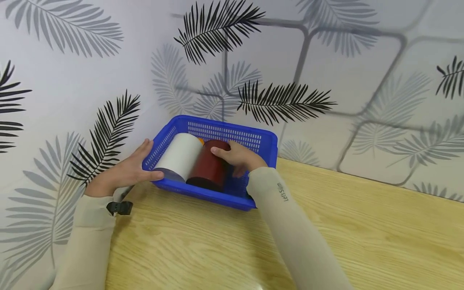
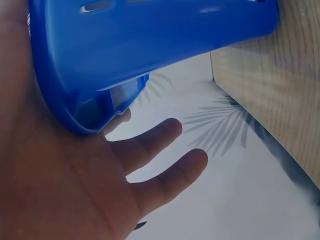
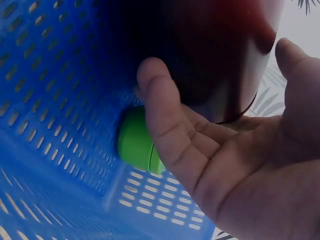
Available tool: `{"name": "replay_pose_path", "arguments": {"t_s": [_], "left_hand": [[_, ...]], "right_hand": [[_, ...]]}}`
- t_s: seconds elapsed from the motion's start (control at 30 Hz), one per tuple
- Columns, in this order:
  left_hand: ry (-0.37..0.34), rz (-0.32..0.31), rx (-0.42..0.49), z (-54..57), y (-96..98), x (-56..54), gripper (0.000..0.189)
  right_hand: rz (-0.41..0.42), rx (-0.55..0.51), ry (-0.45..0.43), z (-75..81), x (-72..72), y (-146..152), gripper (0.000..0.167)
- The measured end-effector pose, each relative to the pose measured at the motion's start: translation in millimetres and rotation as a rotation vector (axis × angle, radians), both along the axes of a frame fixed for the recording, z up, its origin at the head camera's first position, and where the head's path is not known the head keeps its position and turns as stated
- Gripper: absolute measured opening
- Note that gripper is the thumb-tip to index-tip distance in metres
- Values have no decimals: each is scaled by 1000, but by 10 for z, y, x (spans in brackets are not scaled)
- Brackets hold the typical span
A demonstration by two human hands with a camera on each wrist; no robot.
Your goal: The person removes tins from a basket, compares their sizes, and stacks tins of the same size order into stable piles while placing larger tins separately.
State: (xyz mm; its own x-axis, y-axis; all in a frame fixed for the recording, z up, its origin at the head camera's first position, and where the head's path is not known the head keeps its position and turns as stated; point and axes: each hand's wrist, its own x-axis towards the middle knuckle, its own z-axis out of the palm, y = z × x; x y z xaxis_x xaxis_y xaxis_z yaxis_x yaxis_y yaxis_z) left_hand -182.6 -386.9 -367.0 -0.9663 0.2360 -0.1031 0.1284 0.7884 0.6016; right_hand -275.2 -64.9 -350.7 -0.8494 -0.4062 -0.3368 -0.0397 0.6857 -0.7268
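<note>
a: where to look first?

b: at the red cylinder [image 1: 208, 165]: inside the blue basket [image 1: 203, 195], right alongside the white cylinder [image 1: 180, 155], up on the tabletop [image 1: 203, 241] near the patterned wall [image 1: 326, 72].

a: and the hands?

b: left hand [image 1: 127, 172] at the basket's left end, thumb over the near rim, fingers straight and spread outside, steadying rather than clenching. right hand [image 1: 243, 156] at the red cylinder, thumb laid on top, fingers bent down beside it. truly gripping? cannot tell, with so dark a wrist view.

a: any trouble ahead?

b: yes, a risk of rolling towards the basket's right end, given a round body and a thumb lifted too soon. also a likely knock against the green object [image 3: 134, 139], low in the basket near the right fingers (easy to miss from above).

a: and for the basket?

b: a possible skid across the tabletop, from a hard shove on the right against light contact on the left.
</note>
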Motion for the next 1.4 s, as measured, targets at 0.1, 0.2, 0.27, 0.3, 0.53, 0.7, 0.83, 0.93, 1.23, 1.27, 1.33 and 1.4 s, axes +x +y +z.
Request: {"name": "replay_pose_path", "arguments": {"t_s": [0.1, 0.2, 0.27, 0.3, 0.53, 0.7, 0.83, 0.93, 1.23, 1.27, 1.33, 1.4], "left_hand": [[0, -1, 4, 15, 15, 1, 121], [-1, -7, 5, 23, 33, -1, 121], [-2, -11, 1, 28, 49, -5, 120], [1, -14, -2, 28, 56, -10, 120], [9, -21, -2, 17, 113, -47, 119], [2, -25, 14, 0, 151, -67, 120], [-2, -24, 15, -3, 164, -75, 119], [-3, -22, 4, -5, 150, -70, 119], [-2, -14, 4, 9, 62, -33, 119], [-7, -10, 6, 12, 52, -26, 120], [-8, -7, 8, 18, 34, -14, 120], [-9, -5, 10, 23, 26, 1, 120]], "right_hand": [[3, -68, -31, -11, 1, 26, 84], [22, -113, -57, 6, 19, 47, 90], [31, -137, -63, 24, 31, 64, 92], [35, -157, -66, 30, 34, 69, 92], [9, -288, 5, 23, 18, 108, 77], [-11, -354, 46, 78, 30, 178, 73], [-42, -451, 56, 215, 63, 277, 72], [-63, -567, 82, 335, 91, 344, 72], [-58, -820, 249, 614, 316, 590, 82], [-63, -827, 270, 621, 347, 624, 82], [-67, -841, 309, 619, 401, 690, 83], [-72, -852, 351, 601, 451, 759, 83]]}}
